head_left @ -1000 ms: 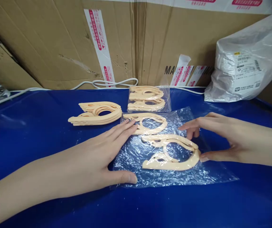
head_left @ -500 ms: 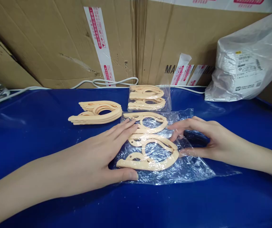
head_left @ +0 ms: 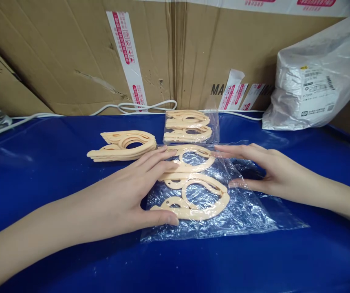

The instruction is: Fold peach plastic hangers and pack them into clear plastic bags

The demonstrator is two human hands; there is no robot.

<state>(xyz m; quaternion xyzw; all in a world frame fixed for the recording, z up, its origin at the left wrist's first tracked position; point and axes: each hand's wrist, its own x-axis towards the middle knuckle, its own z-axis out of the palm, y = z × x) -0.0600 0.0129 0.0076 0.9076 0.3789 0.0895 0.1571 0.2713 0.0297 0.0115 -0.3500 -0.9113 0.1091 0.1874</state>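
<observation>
Hangers (head_left: 205, 213), folded, lie in two rows, near and far, seemingly within a clear bag (head_left: 242, 219) on the blue tabletop (head_left: 193, 264). My left hand (head_left: 122, 199) rests over their left ends, fingers spread on the far row, thumb across the near one. My right hand (head_left: 272, 171) sits at the other end, thumb and forefinger well parted — its grip pinches no hanger; whether those tips press the bag I cannot tell. A loose stack (head_left: 122, 154) lies just behind the left hand, a smaller pack (head_left: 190, 122) behind the bag. I judge the step in hand to be settling the rows side by side. The next move calls for light, even pressure — the bag looks slack and could drag.
</observation>
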